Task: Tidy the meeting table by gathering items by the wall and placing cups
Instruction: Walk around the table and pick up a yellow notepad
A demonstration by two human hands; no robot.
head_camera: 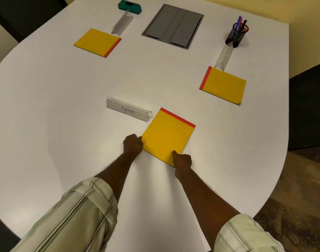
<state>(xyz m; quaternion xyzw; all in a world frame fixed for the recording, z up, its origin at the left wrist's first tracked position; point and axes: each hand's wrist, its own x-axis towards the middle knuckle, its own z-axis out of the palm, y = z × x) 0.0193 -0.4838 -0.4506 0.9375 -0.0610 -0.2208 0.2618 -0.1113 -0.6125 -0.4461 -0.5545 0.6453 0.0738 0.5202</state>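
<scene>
A yellow notepad with a red top strip (pixel 168 135) lies on the white table (pixel 64 99) in front of me. My left hand (pixel 132 144) grips its near left corner and my right hand (pixel 182 159) grips its near right corner. Just beyond it, to the left, lies a clear name card marked "SIGMA" (pixel 128 111). Two more yellow notepads sit farther out, one at far left (pixel 97 42) and one at right (pixel 223 86). No cups are in view.
A black mesh pen holder (pixel 236 35) with pens stands at far right, a clear name card (pixel 223 58) below it. Another name card (pixel 122 23) and a green holder (pixel 129 6) sit far left. A grey cable hatch (pixel 172 26) is set in the table.
</scene>
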